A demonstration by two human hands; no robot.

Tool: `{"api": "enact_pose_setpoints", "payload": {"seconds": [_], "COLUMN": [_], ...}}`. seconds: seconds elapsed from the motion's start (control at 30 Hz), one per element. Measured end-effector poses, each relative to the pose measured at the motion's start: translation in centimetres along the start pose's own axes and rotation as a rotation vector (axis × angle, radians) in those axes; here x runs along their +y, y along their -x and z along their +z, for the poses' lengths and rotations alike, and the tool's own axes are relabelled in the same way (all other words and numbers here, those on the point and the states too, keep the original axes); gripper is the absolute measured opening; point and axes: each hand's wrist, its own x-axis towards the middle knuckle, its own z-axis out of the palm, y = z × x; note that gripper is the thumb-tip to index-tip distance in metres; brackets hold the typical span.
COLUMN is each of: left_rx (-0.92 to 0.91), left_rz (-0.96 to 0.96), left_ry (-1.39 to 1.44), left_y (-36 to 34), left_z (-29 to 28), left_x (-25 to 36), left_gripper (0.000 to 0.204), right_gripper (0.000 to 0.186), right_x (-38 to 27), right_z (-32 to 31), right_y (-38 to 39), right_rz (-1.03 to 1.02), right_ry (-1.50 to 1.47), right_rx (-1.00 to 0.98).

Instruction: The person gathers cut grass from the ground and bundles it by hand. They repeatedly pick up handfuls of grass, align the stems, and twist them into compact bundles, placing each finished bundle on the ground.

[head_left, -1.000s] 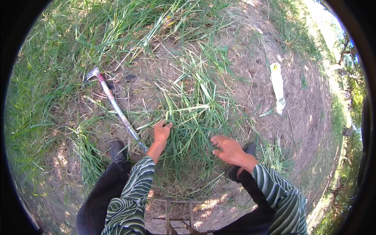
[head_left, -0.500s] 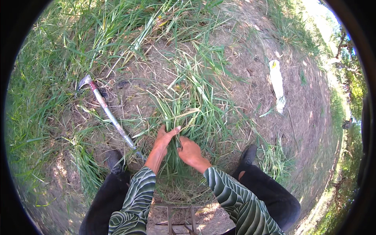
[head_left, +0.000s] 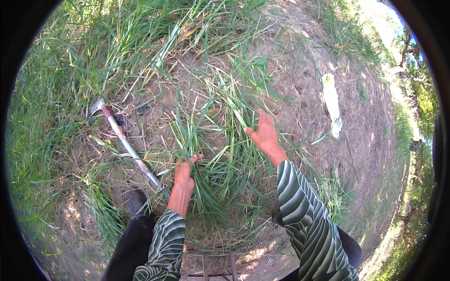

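Observation:
A loose heap of cut green grass [head_left: 229, 145] lies on the soil between my feet, its blades pointing many ways. My left hand [head_left: 183, 173] is closed round a bunch of grass [head_left: 188, 136] on the heap's left side, with the blades fanning out above and below the fist. At the heap's upper right, my right hand [head_left: 265, 136] is stretched out with the thumb apart and nothing in it. Its fingertips are slightly blurred and close to the grass blades.
A hoe-like tool with a metal head and worn handle [head_left: 126, 143] lies left of the heap. A crumpled white wrapper [head_left: 331, 105] is on the ground at right. Below is a small stool frame [head_left: 213, 267]. My shoe [head_left: 136, 202] stands beside a grass clump. Tall grass [head_left: 51, 112] grows at left.
My right hand has let go of the bunch, opened and moved up and right. My left hand has shifted slightly left and down, still gripping grass.

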Motion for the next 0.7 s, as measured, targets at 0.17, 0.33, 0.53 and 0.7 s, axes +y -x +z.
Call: {"api": "enact_pose_setpoints", "payload": {"seconds": [0.17,0.33,0.53,0.7], "left_rx": [-0.028,-0.047,-0.084,-0.135], "left_rz": [0.022,0.057,-0.007,0.073], "left_ry": [0.202,0.172,0.14,0.041], "left_y": [0.0,-0.5,-1.3,-0.2], "left_z": [0.4,0.6,0.4,0.4], "left_x": [-0.1,-1.0,-1.6,-1.8], "left_gripper": [0.021,0.026,0.029,0.039], "right_gripper": [0.092,0.091,0.071,0.04], "right_x": [0.4,-1.2,0.8,-2.7], "right_z": [2.4,4.4,6.4,4.9], "right_y": [-2.7,-3.9,-3.0,4.4], "right_rz": [0.0,0.19,0.12,0.017], "right_ry": [-0.048,-0.14,-0.262,-0.16], "right_rx": [-0.102,-0.153,-0.21,-0.335]}}
